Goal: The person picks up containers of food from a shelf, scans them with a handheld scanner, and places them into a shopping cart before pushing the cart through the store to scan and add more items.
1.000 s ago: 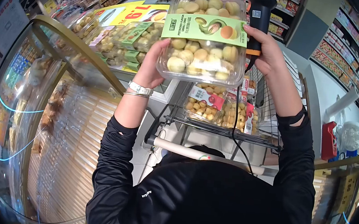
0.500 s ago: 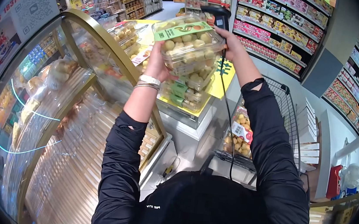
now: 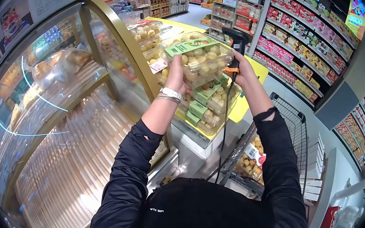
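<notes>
A clear plastic box point(image 3: 203, 63) of small round pale pastries, banded with a green label, is tilted above a stack of similar boxes point(image 3: 210, 106). My left hand point(image 3: 176, 75) grips its near left side, thumb up along the wall and fingers underneath. In my right hand point(image 3: 243, 71) is a black and orange barcode scanner point(image 3: 238, 42), its head up and its cord hanging down past the stack. That hand's fingers are wrapped round the scanner's handle, right at the box's right end.
A yellow-topped display table point(image 3: 257, 75) bears more boxed pastries point(image 3: 148, 34). To the left curves a glass bakery case point(image 3: 123, 41) with a gold frame. On the right stands a shopping cart point(image 3: 298, 117) with a labelled pastry box point(image 3: 251, 161) inside. Stocked shelves point(image 3: 305, 42) rise behind.
The view has swung left, so the surroundings sit further right. The scanner now shows more fully, beside the box's right end. More of the stack below shows. My left hand keeps its hold.
</notes>
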